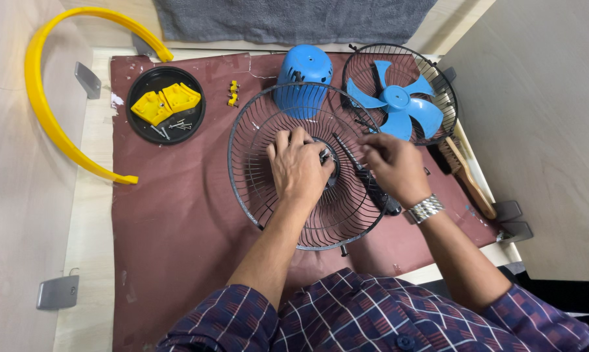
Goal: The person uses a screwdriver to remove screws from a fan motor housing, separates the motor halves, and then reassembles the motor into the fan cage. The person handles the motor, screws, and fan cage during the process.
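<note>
A black wire fan guard (255, 163) lies flat on a maroon mat (170, 215). My left hand (299, 166) rests on the guard's centre hub, fingers curled over it. My right hand (393, 168) holds a black-handled screwdriver (366, 179) whose tip points at the hub beside my left fingers. A metal watch sits on my right wrist. Behind the guard stands a blue motor housing (304, 68). To its right a second wire guard (438, 78) holds a blue fan blade (395, 104).
A black round dish (138, 120) at the left holds yellow plastic parts and several screws. Two small yellow clips (232, 93) lie next to it. A yellow curved rim (46, 104) lies at far left. A wooden brush (464, 173) lies at the right edge, a grey cloth (288, 19) behind.
</note>
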